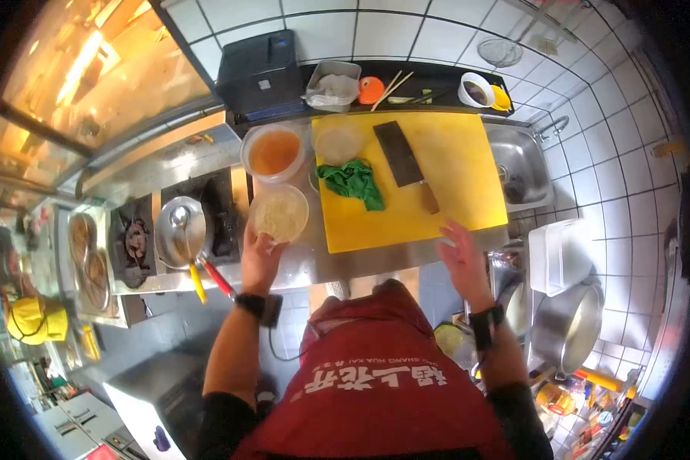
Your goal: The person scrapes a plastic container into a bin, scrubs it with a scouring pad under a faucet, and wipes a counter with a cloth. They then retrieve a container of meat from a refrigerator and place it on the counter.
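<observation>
My left hand (262, 251) is closed on the near rim of a round bowl (280, 213) with pale contents, at the left of the yellow cutting board (456, 165). Off the board's front right edge is my right hand (461, 251), its fingers apart and holding nothing. A cleaver (397, 152) lies on the board, its brown handle pointing toward my right hand. To its left are a crumpled green cloth (353, 184) and a round translucent dish (340, 144). Behind the pale bowl stands a white tub (247, 159) of orange liquid.
A pan (180, 230) with a ladle rests on the stove at left. Along the back shelf are a metal container (335, 75), an orange-red round item (371, 90), chopsticks (392, 90) and a white bowl (477, 90). A sink (530, 178) is at right, near white bins (558, 257).
</observation>
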Demonstrator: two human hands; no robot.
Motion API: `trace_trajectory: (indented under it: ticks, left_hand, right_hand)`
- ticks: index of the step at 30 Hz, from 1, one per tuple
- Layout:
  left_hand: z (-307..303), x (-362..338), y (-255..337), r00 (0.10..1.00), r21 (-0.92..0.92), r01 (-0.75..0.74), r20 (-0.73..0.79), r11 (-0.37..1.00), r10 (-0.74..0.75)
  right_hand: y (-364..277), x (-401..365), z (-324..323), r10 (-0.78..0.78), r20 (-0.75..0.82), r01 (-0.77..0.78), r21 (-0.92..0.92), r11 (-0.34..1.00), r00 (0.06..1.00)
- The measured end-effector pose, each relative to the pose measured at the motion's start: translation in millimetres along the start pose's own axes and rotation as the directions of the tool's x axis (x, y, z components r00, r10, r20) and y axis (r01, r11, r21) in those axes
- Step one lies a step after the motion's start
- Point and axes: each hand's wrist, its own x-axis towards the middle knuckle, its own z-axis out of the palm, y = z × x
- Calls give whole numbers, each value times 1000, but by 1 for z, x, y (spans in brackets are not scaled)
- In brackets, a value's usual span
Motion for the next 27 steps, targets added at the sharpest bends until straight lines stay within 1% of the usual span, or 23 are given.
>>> trace_trajectory:
  ticks: [1,2,3,4,5,6,8,9,10,11,12,14,15,16,17,18,19,20,22,23,25,26,27]
  left_hand:
    - [-4,0,8,999,-19,-51,11,999,51]
    - [-13,0,22,998,-18,-62,23,998,63]
    - [-19,2,44,985,78,-155,87,985,148]
    - [-23,3,57,965,163,-242,140,956,220]
    - [-23,3,64,959,230,-263,168,937,228]
    - [-22,4,74,952,213,-284,179,935,248]
    - [-19,12,112,929,188,-289,292,939,227]
    - [-11,15,130,915,163,-320,308,933,260]
    - [-1,18,147,909,155,-327,321,932,265]
    - [12,21,161,903,151,-333,335,931,268]
    - [29,26,172,890,136,-358,349,924,294]
    - [63,32,187,876,72,-389,337,919,344]
    - [88,36,166,866,80,-375,385,924,318]
    - [103,41,184,868,85,-373,385,924,314]
    - [121,46,212,857,87,-406,381,910,347]
    - [142,52,235,848,90,-433,376,897,372]
    - [164,60,251,830,41,-469,363,882,424]
    - [188,63,261,840,55,-447,368,893,398]
    - [236,73,278,856,7,-323,428,946,290]
    - [257,79,292,860,20,-305,435,952,266]
    - [301,93,321,854,-84,-215,468,973,229]
    - [320,99,332,853,-81,-204,474,976,218]
    - [340,105,343,837,-20,-311,467,950,284]
  right_hand:
    - [-31,4,-19,4,-15,-4,6,1000,1000]
    - [-72,10,-44,48,116,-62,115,991,992]
    - [-100,8,-70,81,231,-133,222,966,970]
    - [-111,7,-88,16,250,-74,223,972,968]
    - [-111,10,-111,-2,307,-75,239,968,952]
    - [-111,13,-133,-19,360,-77,252,965,933]
    - [-115,20,-172,-79,288,12,228,974,954]
    - [-112,28,-186,-94,171,49,252,967,981]
    - [-100,38,-193,-157,-15,153,332,931,987]
    - [-97,49,-201,-119,-136,167,442,881,984]
    - [-80,64,-210,-77,-175,165,574,802,982]
    - [-40,96,-215,101,-215,77,690,720,971]
    - [-16,110,-211,165,-209,43,733,679,964]
    - [-11,121,-207,256,-177,-45,736,676,950]
    - [20,139,-205,242,-107,-77,763,641,964]
    - [44,154,-201,244,-87,-92,765,638,966]
    - [66,167,-195,247,-40,-117,802,586,968]
    - [81,176,-193,250,10,-146,835,531,968]
    - [106,191,-195,263,62,-188,852,488,963]
    - [117,196,-197,272,89,-210,865,455,958]
    - [137,207,-208,251,100,-204,878,434,963]
    - [146,212,-218,216,85,-173,888,426,973]
    - [158,218,-228,221,90,-180,886,427,971]
